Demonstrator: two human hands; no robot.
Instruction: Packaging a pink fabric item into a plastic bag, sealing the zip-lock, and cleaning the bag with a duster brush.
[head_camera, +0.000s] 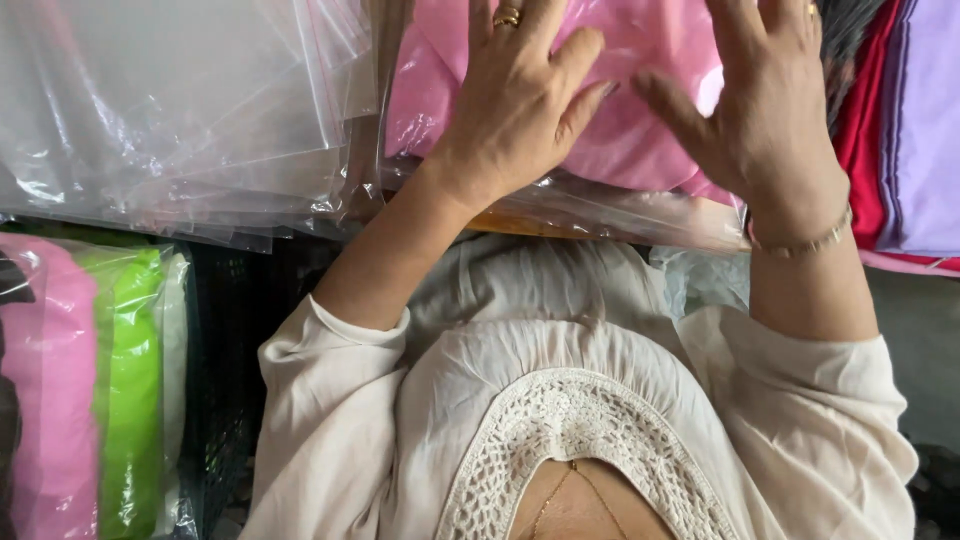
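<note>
- The pink cloth (610, 140), folded and sealed inside a clear bag (600, 205), lay flat directly under both hands, at twelve o'clock from the person's chest.
- The left hand (520, 110) rested palm down on the bag's left half, its fingers (570, 60) loosely spread and pointing toward twelve o'clock, the thumb angled toward two o'clock. It pinched nothing; it pressed flat.
- The right hand (765, 110) lay on the bag's right half, fingers spread as well, thumb reaching toward nine o'clock so the two thumbs nearly met over the middle of the cloth, close but apart.
- The packet's long axis seemed to run from nine to three o'clock, across the body, though its far edge was cut off at the top of the view, so I could not be sure.
- Neither hand was nearer than the other: both touched the bag, one to each side of its centre.
- The bag's near edge sat at six o'clock from the palms, just beyond the wrists, glinting where the plastic creased.
- At nine o'clock from the left hand, a stack of empty clear bags (170, 120) lay just beside the packet, its edge overlapping it slightly.
- At three o'clock from the right hand stood folded red cloth (868, 130) and lilac cloth (930, 130), near but untouched.
- Down at eight o'clock, well apart, bagged pink and green cloths (90, 390) stood beside a dark crate (225, 380).
</note>
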